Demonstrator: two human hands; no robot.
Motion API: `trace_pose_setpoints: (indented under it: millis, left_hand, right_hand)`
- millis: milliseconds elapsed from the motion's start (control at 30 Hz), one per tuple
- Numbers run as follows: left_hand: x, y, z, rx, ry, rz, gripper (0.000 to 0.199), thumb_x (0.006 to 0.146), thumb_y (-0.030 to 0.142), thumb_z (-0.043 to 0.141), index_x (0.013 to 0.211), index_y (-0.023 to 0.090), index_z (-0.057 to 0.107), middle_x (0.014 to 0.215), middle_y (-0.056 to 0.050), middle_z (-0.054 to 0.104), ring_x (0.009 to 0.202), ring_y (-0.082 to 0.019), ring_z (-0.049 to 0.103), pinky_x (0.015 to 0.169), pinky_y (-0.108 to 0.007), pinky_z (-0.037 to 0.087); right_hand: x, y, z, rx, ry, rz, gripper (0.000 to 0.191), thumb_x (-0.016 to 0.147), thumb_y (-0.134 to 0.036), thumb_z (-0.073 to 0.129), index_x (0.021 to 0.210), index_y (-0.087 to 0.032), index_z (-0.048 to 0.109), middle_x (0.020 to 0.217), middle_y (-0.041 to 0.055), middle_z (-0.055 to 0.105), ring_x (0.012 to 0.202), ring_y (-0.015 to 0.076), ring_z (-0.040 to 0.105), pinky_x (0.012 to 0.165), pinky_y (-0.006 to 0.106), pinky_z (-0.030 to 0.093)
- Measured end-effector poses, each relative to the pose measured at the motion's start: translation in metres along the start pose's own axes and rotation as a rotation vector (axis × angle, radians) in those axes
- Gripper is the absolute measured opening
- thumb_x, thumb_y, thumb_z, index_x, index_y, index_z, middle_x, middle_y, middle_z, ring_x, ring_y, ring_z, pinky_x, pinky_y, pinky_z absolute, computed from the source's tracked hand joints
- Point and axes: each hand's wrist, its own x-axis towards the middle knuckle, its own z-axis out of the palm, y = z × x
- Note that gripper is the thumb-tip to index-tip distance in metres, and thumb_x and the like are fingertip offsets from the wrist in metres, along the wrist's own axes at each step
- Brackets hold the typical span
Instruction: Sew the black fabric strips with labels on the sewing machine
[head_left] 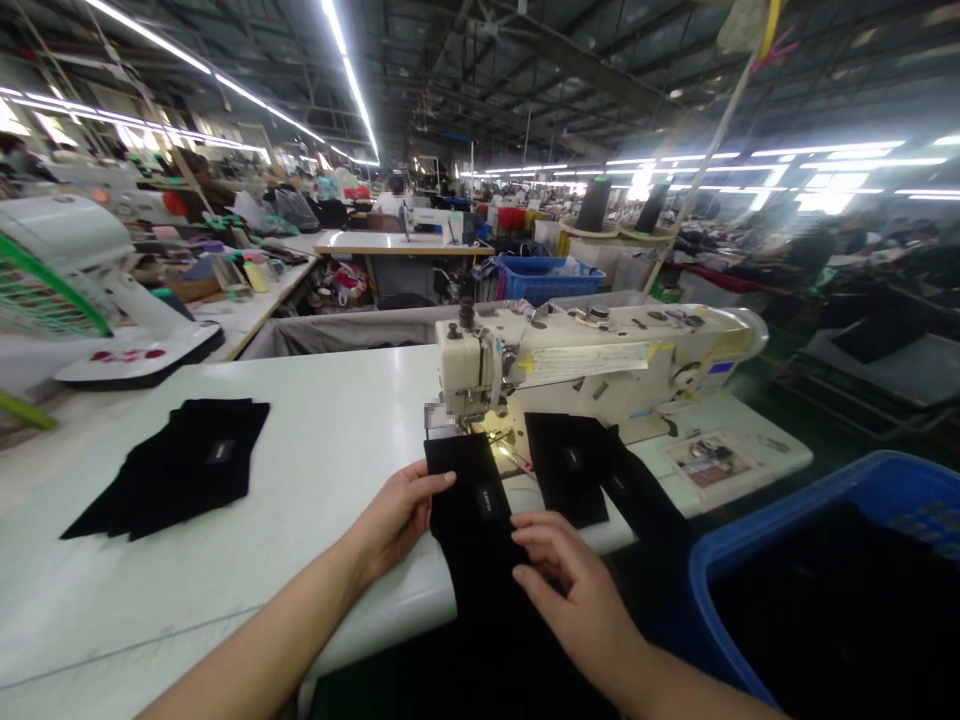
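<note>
A black fabric piece with a small label [469,530] lies at the front of the sewing machine [570,350] and hangs over the table's edge. Its far end reaches close to the needle area. My left hand [401,505] pinches its left edge, thumb on top and fingers curled beneath. On the right edge, my right hand [562,575] grips the cloth between thumb and fingers. More labelled black pieces [566,465] rest right of the needle. Scissors with pinkish handles [516,460] lie by the machine's lit bed.
A stack of black pieces [187,460] sits on the white table [330,420] at left. The blue basket [701,580] at right holds dark cloth. A fan [135,290] stands at far left. Behind the machine are another sewing table [360,242] and a blue crate [544,280].
</note>
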Motion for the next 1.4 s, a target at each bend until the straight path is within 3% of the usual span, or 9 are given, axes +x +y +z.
trace_pose_setpoints:
  millis: [133, 333, 433, 600, 700, 933, 1167, 1267, 1400]
  left_hand:
    - [-0.006, 0.016, -0.014, 0.090, 0.027, 0.015, 0.035, 0.072, 0.017, 0.077, 0.106, 0.014, 0.070, 0.101, -0.011, 0.076, 0.082, -0.020, 0.073, 0.075, -0.029, 0.059]
    - [0.016, 0.035, -0.030, 0.730, 0.242, 0.172, 0.029, 0.079, 0.040, 0.071, 0.096, 0.017, 0.071, 0.088, -0.006, 0.076, 0.080, -0.022, 0.070, 0.070, -0.030, 0.055]
    - [0.033, 0.036, -0.030, 1.145, 0.317, 0.379, 0.021, 0.080, 0.031, 0.066, 0.094, 0.018, 0.073, 0.093, -0.007, 0.075, 0.093, -0.028, 0.069, 0.087, -0.040, 0.054]
    - [0.036, 0.017, -0.030, 1.567, 0.094, 0.754, 0.031, 0.091, 0.019, 0.049, 0.113, 0.021, 0.071, 0.116, -0.011, 0.069, 0.109, -0.028, 0.063, 0.099, -0.045, 0.050]
    - [0.032, 0.006, -0.037, 1.645, -0.060, 0.841, 0.034, 0.097, 0.020, 0.043, 0.120, 0.019, 0.068, 0.123, -0.012, 0.067, 0.112, -0.027, 0.061, 0.101, -0.043, 0.051]
    - [0.041, 0.003, -0.038, 1.632, -0.103, 0.885, 0.035, 0.100, 0.024, 0.041, 0.127, 0.018, 0.063, 0.127, -0.012, 0.064, 0.116, -0.026, 0.059, 0.103, -0.044, 0.049]
    - [0.057, 0.015, -0.027, 1.679, 0.158, 0.708, 0.026, 0.096, 0.028, 0.049, 0.108, 0.017, 0.069, 0.103, -0.012, 0.065, 0.097, -0.027, 0.060, 0.090, -0.043, 0.050]
    - [0.066, 0.026, -0.024, 1.704, 0.148, 0.518, 0.012, 0.088, 0.026, 0.059, 0.088, 0.017, 0.067, 0.092, -0.010, 0.063, 0.089, -0.026, 0.059, 0.082, -0.039, 0.049]
    - [0.071, 0.036, -0.023, 1.606, 0.075, 0.409, 0.009, 0.082, 0.023, 0.056, 0.074, 0.020, 0.059, 0.080, -0.005, 0.062, 0.078, -0.022, 0.059, 0.074, -0.034, 0.046]
  right_hand:
    - [0.004, 0.011, 0.013, 0.267, -0.074, 0.375, 0.039, 0.077, -0.033, 0.073, 0.109, -0.022, 0.055, 0.087, 0.0009, 0.067, 0.068, 0.0159, 0.067, 0.063, 0.030, 0.057]
    - [0.015, 0.009, 0.031, 0.350, -0.200, 0.488, 0.050, 0.075, -0.050, 0.072, 0.108, -0.021, 0.048, 0.069, -0.0074, 0.058, 0.048, 0.0132, 0.062, 0.044, 0.023, 0.047]
    - [0.024, 0.007, 0.039, 0.328, -0.171, 0.467, 0.048, 0.075, -0.050, 0.070, 0.107, -0.022, 0.047, 0.065, -0.0097, 0.055, 0.046, 0.0124, 0.061, 0.042, 0.021, 0.044]
    - [0.028, 0.007, 0.038, 0.269, -0.215, 0.437, 0.025, 0.080, -0.033, 0.065, 0.098, -0.019, 0.055, 0.072, -0.0054, 0.058, 0.054, 0.0124, 0.063, 0.049, 0.023, 0.049]
    - [0.023, 0.005, 0.028, 0.136, -0.263, 0.277, 0.032, 0.075, -0.012, 0.065, 0.106, -0.019, 0.062, 0.087, 0.0002, 0.064, 0.074, 0.0143, 0.068, 0.067, 0.026, 0.055]
    - [0.026, 0.007, -0.001, -0.655, -0.260, -0.699, 0.026, 0.100, -0.010, 0.042, 0.114, -0.014, 0.064, 0.095, 0.0099, 0.068, 0.084, 0.0202, 0.062, 0.073, 0.033, 0.052]
    - [0.032, 0.010, -0.002, -0.822, -0.380, -0.867, 0.018, 0.098, -0.011, 0.048, 0.108, -0.012, 0.062, 0.088, 0.0089, 0.067, 0.078, 0.0201, 0.060, 0.070, 0.033, 0.050]
    - [0.027, 0.014, 0.005, -0.647, -0.305, -0.718, 0.015, 0.091, -0.010, 0.050, 0.101, -0.014, 0.061, 0.079, 0.0074, 0.065, 0.072, 0.0201, 0.061, 0.066, 0.033, 0.049]
    - [0.021, 0.011, 0.011, 0.060, -0.289, 0.154, 0.015, 0.088, -0.021, 0.052, 0.103, -0.019, 0.055, 0.075, 0.0005, 0.063, 0.065, 0.0153, 0.066, 0.061, 0.028, 0.053]
